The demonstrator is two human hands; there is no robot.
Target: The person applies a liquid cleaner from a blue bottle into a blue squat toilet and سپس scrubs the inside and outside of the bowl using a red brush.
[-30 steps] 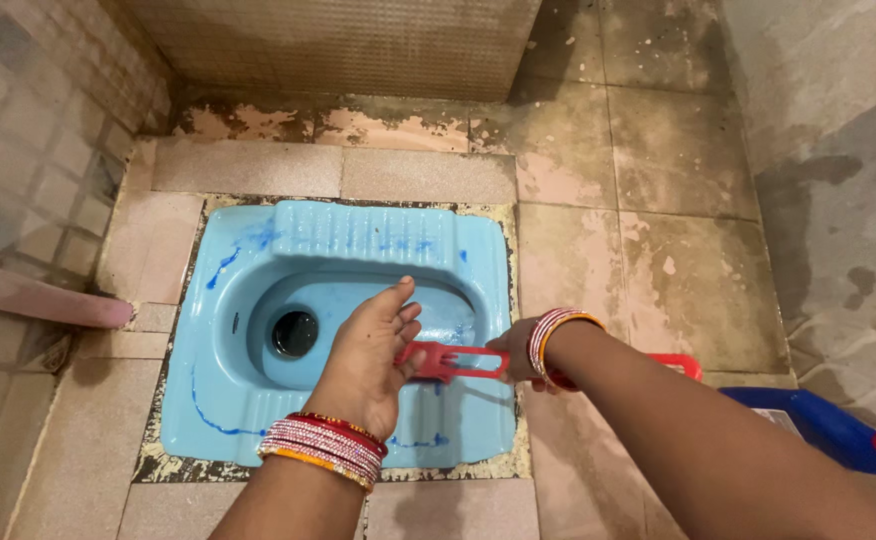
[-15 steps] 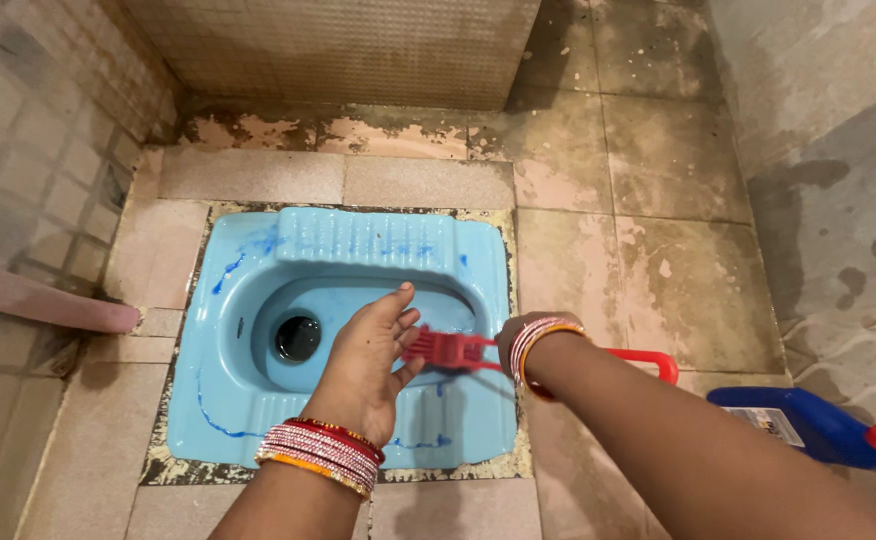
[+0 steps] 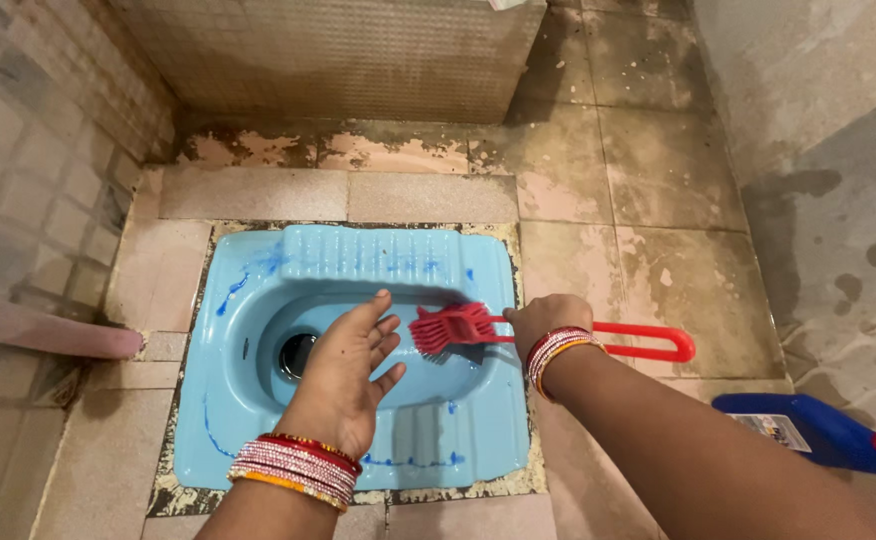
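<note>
The right hand point(image 3: 548, 318) has its grip closed around the handle of a red brush point(image 3: 455, 328), whose bristles hang over the basin of the blue squat toilet point(image 3: 258, 400); the left hand point(image 3: 343, 375) hovers just beside the bristles, fingers spread, holding nothing

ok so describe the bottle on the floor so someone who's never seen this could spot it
Start at the blue squat pan set into the tiled floor, then look right, past the red brush in the right hand. The bottle lies on its side by the right wall: dark blue with a red cap, the only thing loose on the floor.
</note>
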